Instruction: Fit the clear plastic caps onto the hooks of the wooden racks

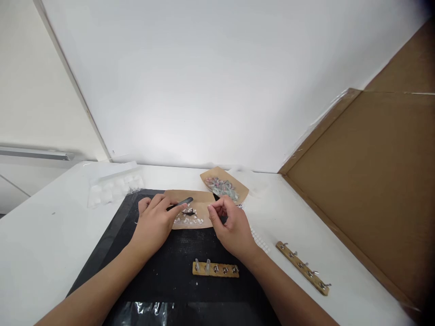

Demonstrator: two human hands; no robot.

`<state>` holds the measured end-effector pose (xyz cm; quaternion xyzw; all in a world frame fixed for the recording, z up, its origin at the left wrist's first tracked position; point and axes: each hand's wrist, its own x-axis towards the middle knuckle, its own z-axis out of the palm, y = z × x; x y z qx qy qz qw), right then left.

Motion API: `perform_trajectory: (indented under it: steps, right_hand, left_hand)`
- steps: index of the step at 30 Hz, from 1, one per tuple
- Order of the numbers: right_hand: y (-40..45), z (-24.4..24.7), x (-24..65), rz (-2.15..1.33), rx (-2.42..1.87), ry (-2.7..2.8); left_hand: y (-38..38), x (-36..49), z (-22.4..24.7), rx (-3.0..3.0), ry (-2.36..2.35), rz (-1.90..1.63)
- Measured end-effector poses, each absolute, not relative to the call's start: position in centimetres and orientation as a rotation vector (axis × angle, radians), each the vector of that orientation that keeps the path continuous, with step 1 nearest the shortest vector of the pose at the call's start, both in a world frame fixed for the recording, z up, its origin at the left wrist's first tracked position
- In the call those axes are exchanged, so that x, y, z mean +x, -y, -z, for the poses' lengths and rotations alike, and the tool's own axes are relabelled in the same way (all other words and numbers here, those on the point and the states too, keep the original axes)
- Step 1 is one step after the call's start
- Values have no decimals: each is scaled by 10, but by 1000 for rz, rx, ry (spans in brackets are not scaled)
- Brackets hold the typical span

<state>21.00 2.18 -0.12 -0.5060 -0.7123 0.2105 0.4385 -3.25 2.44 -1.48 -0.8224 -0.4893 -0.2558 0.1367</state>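
Head view: your left hand (154,222) grips a dark tool (185,201), one end hidden by fingers. Your right hand (231,224) is closed; its hold on the partly covered dark object (223,219) is unclear. Brown paper (200,197) with white bits (190,222) lies between them.

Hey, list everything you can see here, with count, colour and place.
Table: one, white, below
Mat: one, black, on table
Near paper: one, brown, between hands
Bits: many, white, on near paper
Far paper: one, brown, behind
Pieces: many, multicoloured, on far paper
Clip strips: two, wooden brown, on mat and right
Case: one, clear, left
Cardboard: brown, right
Tool: one, dark, left hand
Left hand: one, bare
Right hand: one, bare, grip unclear
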Motion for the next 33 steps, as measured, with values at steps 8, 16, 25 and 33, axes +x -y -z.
perform_trajectory:
  steps: [8, 16, 25, 33]
  right_hand:
    - [-22, -2, 210, -560, -1224, 1779]
    - [-21, -1, 212, -499, -1172, 1768]
    - [-19, -2, 214, -251, -961, 1925]
    - [-19, 2, 215, -65, -790, 2049]
  left_hand:
    - [-28, -34, 15, -2474, 1406, 715]
    - [-16, -18, 5, -2559, 1391, 1047]
    - [0, -3, 4, -2934, 1607, 1592]
    - [5, 1, 4, -2892, 1715, 1828]
